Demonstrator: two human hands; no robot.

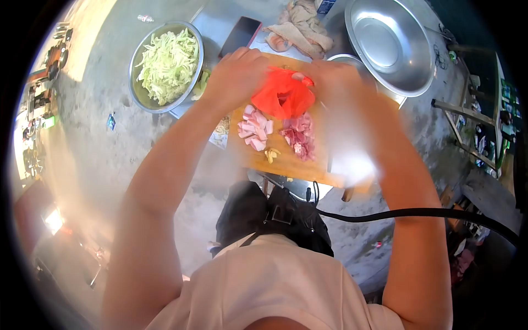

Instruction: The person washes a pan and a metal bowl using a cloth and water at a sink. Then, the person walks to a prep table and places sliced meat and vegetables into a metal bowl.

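Red plastic bag over wooden board. L hand at bag's L edge, R hand at R; blur, can't tell if gripping. Meat pcs person's side of bag.

Right hand motion-blurred; fingertips hard to make out beside red bag, grip unclear. Left fingertips blurred too. Bag's contents unreadable. Smaller metal bowl mostly hidden behind right hand. Blue box cut by top edge. Glare washes out right side of cutting board. Far-right clutter too small to identify.
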